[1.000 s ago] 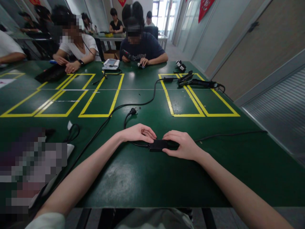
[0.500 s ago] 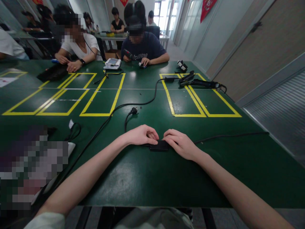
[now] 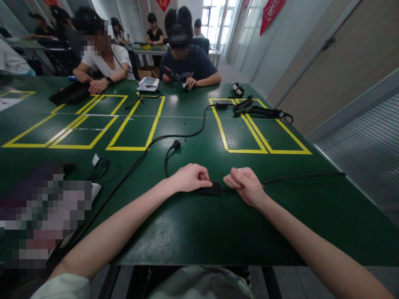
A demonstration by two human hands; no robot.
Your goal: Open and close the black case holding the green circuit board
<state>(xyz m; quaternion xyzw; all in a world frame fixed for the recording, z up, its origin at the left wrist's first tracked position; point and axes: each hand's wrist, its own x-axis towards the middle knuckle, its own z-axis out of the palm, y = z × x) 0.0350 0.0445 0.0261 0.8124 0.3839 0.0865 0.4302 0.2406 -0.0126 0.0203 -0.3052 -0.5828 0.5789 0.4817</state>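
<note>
A small black power adapter [image 3: 212, 189] lies flat on the green table in front of me. My left hand [image 3: 190, 177] is closed at its left end, with the thumb and fingertips on the upper edge. My right hand [image 3: 246, 185] is curled into a loose fist just right of the adapter, apart from its body. Whether the curled fingers hold anything is hidden. A black cord [image 3: 302, 177] leaves the adapter's right end, passes by the right hand and runs to the table's right edge. Beyond my left hand, the plug [image 3: 177, 144] lies on its bent cord.
Another long black cord [image 3: 174, 136] crosses the table. Yellow tape outlines [image 3: 249, 151] mark the far part. A black tool-like device [image 3: 262, 110] lies at far right. Blurred flat items [image 3: 56, 216] sit at left. Two co-workers [image 3: 191, 62] handle things across the table.
My right hand has come off the adapter, moved right and curled into a fist. My left hand stays at the adapter's left end. The view has shifted slightly.
</note>
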